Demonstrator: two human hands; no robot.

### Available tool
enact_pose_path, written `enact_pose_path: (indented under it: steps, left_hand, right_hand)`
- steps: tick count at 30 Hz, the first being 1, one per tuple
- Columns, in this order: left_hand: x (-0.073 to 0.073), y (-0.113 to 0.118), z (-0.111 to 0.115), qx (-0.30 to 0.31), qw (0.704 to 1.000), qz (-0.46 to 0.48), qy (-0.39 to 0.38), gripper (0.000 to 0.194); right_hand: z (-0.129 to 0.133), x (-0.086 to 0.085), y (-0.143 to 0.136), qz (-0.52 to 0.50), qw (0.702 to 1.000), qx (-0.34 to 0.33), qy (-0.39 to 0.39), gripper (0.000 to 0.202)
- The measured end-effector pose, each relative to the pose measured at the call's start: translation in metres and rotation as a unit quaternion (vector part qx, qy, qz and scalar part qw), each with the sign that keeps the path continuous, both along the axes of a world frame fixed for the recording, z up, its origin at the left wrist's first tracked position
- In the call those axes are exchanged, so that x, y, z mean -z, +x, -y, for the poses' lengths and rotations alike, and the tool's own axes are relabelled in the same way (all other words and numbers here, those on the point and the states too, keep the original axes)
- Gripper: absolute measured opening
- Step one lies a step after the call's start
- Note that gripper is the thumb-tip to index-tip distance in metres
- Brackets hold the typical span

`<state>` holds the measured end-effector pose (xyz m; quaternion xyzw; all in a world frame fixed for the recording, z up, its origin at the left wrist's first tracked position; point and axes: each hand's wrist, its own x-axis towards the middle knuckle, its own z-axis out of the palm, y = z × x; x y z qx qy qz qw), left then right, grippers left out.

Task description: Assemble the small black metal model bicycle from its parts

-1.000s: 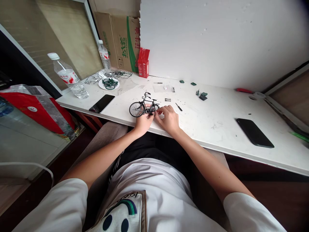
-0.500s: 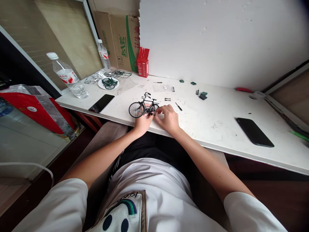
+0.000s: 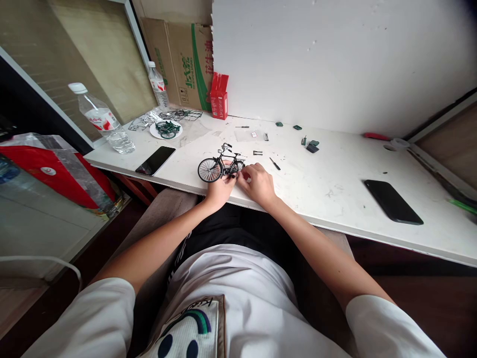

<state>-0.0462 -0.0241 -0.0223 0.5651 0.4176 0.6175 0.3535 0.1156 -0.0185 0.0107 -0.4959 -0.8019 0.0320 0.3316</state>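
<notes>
A small black model bicycle (image 3: 226, 166) with spoked wheels stands upright over the front edge of the white table. My left hand (image 3: 219, 191) grips it low around the frame and pedals, with some fingers hidden behind it. At the rear wheel, the curled, closed fingers of my right hand (image 3: 260, 185) pinch against the bike and cover part of that wheel. Whether a tiny part is also between those fingertips, I cannot tell. Just beyond this hand lie small black pieces (image 3: 257, 152) and a dark pointed tool (image 3: 275, 163).
Phones lie left (image 3: 155, 160) and right (image 3: 393, 202) on the table (image 3: 328, 174). Water bottles (image 3: 106, 122), a plate (image 3: 152, 131) with a green model bicycle, and part frames (image 3: 190, 115) occupy the left. A red box (image 3: 219, 96) and small green pieces (image 3: 297, 128) are behind.
The view shifts very slightly. My right hand's fingers shift a little at the rear wheel, curling closer together; my left hand keeps its grip on the model bicycle.
</notes>
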Motion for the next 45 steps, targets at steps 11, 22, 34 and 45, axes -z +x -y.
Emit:
enact_pose_path:
  steps: [11,22,34,45]
  left_hand:
    - [-0.003,0.000,0.000,-0.001,1.000,0.019,-0.016,0.046]
    - [0.004,-0.005,-0.010,0.005,0.999,0.034,-0.030,0.048]
    - [-0.005,-0.023,-0.023,0.063,0.983,0.110,-0.130,0.074]
    - [-0.011,-0.025,-0.022,0.124,0.977,0.128,-0.112,0.091]
  right_hand:
    - [-0.001,0.002,0.002,-0.020,0.999,-0.015,0.022,0.005]
    - [-0.002,-0.003,0.002,-0.016,1.000,0.025,-0.007,0.030]
    - [-0.061,-0.009,0.082,-0.006,0.999,0.049,0.001,0.035]
    - [-0.051,-0.025,0.082,0.076,0.987,-0.031,-0.136,0.016]
